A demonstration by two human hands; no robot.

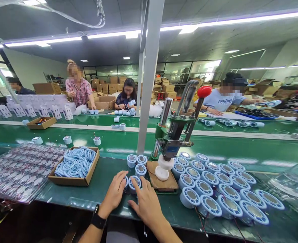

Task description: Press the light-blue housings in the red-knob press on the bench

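Note:
My left hand (115, 191), with a black watch at the wrist, curls round a light blue round housing (125, 181), mostly hidden by the fingers. Beside it, my right hand (147, 199) stretches its fingers over another light blue housing (134, 183); the index finger touches its rim and the thumb is spread apart. Just beyond are several like housings (140, 169), each with a slotted ring and grey disc. To the right stands a hand press (173, 148) with a red knob (204, 91). A white round holder (162, 173) sits on its brown base plate (165, 185).
Many housings (209, 205) with thin wires crowd the bench on the right. At left are a cardboard tray of light blue rings (75, 162) and a layer of wired parts (19, 170). A grey post (149, 77) rises behind. Co-workers sit and stand across the green line.

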